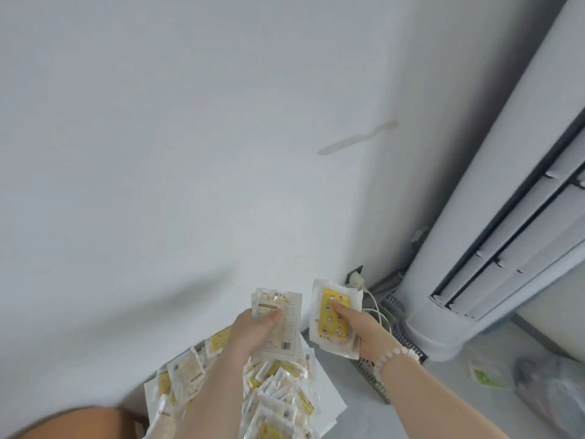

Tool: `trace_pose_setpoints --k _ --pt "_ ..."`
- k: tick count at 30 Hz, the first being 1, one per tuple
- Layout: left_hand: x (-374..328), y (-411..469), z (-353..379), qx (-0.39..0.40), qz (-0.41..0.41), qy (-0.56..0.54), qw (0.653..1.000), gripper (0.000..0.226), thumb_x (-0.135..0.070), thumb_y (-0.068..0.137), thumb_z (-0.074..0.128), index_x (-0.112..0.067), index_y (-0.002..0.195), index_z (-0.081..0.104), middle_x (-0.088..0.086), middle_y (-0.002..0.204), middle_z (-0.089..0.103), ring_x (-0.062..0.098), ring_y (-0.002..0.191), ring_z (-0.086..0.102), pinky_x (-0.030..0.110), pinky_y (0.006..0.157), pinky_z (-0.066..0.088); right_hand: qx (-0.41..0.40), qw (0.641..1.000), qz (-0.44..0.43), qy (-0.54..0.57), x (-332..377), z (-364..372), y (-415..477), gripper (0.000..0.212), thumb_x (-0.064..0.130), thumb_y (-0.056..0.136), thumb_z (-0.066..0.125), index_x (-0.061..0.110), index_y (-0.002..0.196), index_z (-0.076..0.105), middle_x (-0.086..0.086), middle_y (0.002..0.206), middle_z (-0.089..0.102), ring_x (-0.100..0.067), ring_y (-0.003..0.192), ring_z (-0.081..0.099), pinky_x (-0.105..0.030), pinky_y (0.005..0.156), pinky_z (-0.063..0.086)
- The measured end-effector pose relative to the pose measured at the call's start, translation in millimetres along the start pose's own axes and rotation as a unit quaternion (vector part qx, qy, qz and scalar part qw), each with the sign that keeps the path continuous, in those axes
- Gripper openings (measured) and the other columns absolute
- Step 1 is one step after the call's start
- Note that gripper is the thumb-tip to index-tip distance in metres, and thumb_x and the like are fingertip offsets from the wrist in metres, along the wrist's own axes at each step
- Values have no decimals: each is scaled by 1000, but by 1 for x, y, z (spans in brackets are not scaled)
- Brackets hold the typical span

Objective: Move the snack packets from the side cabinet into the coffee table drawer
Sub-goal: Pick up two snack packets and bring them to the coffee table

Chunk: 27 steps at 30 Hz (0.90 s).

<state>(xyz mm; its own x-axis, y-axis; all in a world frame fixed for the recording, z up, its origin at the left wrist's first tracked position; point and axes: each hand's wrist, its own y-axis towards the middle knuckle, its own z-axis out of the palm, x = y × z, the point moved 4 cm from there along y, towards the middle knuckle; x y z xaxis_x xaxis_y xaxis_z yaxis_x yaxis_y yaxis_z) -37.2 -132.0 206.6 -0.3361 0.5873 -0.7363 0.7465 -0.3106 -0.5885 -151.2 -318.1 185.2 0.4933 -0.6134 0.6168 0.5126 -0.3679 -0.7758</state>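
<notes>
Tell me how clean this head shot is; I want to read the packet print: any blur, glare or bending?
Head view: soft overall, so small print on the left hand's packets is unreadable; a glare fleck sits near their top. The air conditioner leans and curves from wide-angle distortion. A soft shadow falls on the wall left of the hands.

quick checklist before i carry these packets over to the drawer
1. Left hand grips its packets, thumb on top, printed backs up: ok.
2. Right hand holds the yellow-faced packets, thumb across the front: ok.
3. Packets remaining: not ok, a loose pile lies below the hands.
4. Coffee table drawer open and ready: cannot tell, not in view.
5. Path on the right: not ok, white cables and a standing air conditioner are close by.
</notes>
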Motion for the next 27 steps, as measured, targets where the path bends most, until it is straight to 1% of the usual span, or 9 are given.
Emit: trace_pose_setpoints --k 3,6,9,13,18,21,23,25,27 --pt "1 -1 18 50 17 31 998 92 -75 55 65 -15 126 57 4 121 63 26 109 61 42 96 49 -40 998 -31 37 -16 -26 -32 25 26 85 69 8 102 64 -11 98 70 -28 86 67 -41 73 55" --pt "6 -24 45 110 35 78 990 107 -78 53 65 -11 135 48 7 132 56 29 119 55 44 102 44 -94 994 -40 48 -46 -58 -68 27 29 83 71 10 101 64 -10 101 71 -28 93 67 -44 85 54" --pt "9 -56 76 152 52 110 981 73 -56 76 69 -6 126 53 8 126 59 30 114 56 40 101 43 -133 986 -40 90 -83 -91 -106 23 28 84 70 11 97 64 -11 105 70 -30 99 66 -45 89 52" --pt "11 -96 135 249 87 161 951 33 -37 84 69 -11 103 62 5 103 65 25 98 61 34 93 45 -179 970 -48 156 -131 -137 -158 16 24 88 66 10 93 62 -10 98 68 -28 88 66 -39 72 55" --pt "4 -154 218 366 128 198 900 19 -30 82 72 -15 92 69 4 92 73 25 90 69 46 95 50 -262 932 -62 244 -184 -197 -224 22 23 89 64 6 103 61 -10 94 68 -26 80 67 -33 58 56" --pt "7 -192 268 420 138 207 873 20 -27 79 75 -11 91 70 8 92 74 27 88 70 46 92 52 -310 900 -79 297 -213 -231 -266 14 20 90 63 7 94 60 -8 85 66 -21 69 65 -24 42 50" --pt "13 -223 297 447 147 212 857 25 -24 79 76 -7 95 70 10 93 73 28 88 70 44 91 53 -337 878 -93 326 -234 -250 -292 13 20 90 63 8 92 59 -8 85 66 -21 70 64 -27 47 53" --pt "21 -258 323 481 150 221 835 24 -19 83 73 -3 99 69 12 94 72 28 88 69 40 89 54 -362 859 -102 348 -258 -268 -315 18 22 89 64 7 100 58 -8 91 66 -23 77 65 -37 66 56" --pt "30 -294 347 511 158 227 813 17 -14 85 69 -1 97 68 14 95 70 29 85 68 37 83 55 -382 840 -110 368 -284 -285 -341 27 23 89 64 9 110 55 -10 99 66 -25 84 65 -44 84 52"
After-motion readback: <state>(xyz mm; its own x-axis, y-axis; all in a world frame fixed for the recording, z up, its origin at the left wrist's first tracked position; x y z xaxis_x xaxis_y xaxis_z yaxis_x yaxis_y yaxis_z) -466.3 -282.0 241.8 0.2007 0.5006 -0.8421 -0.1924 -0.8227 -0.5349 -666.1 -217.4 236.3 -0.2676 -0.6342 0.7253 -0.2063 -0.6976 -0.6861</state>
